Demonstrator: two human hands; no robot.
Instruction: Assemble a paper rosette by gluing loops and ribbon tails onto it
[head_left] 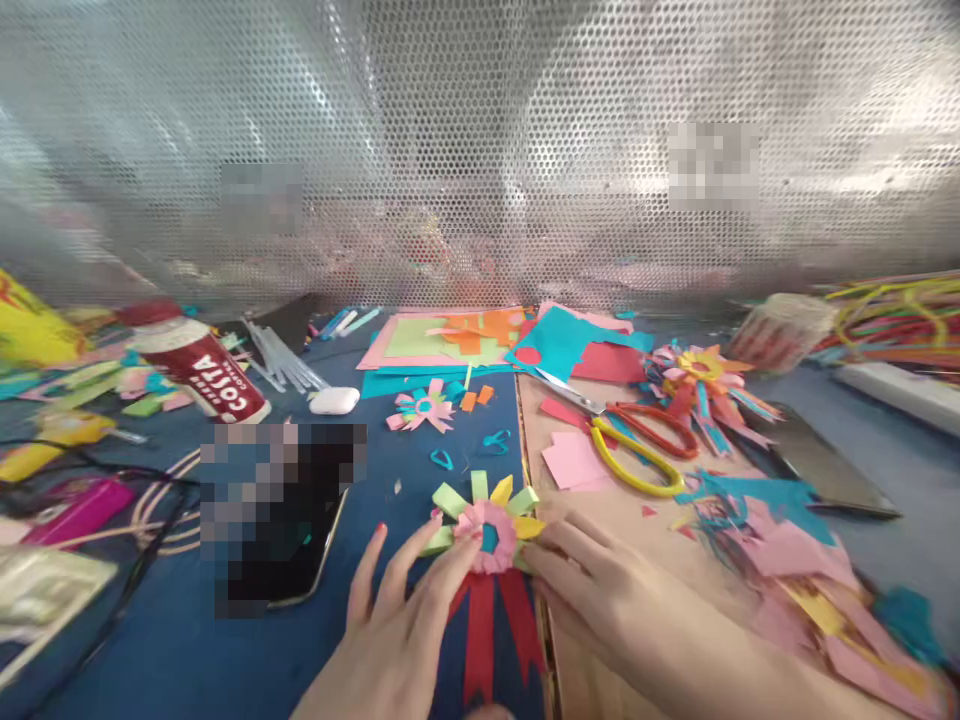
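Observation:
A paper flower rosette [504, 550] lies on the blue table in front of me, with a ruffled pink ring, a blue centre, and green and yellow petals. Red paper strips [480, 640] hang from its lower side, with notched ends. My left hand [405, 600] rests at its left, fingers spread, one fingertip on the pink ring. On the other side, my right hand [615, 595] has its fingers bent together at the right petals, pinching the flower's edge; the fingertips are partly hidden. Two small blue paper loops [495, 442] lie just beyond the flower.
Scissors [637, 455] with red and yellow handles lie right of centre. Behind are coloured paper sheets [577, 340] and a smaller paper flower [421, 406]. A phone [300, 520], a Costa bottle [202, 365] and a white earbud case [334, 400] stand left; paper scraps [795, 540] lie right.

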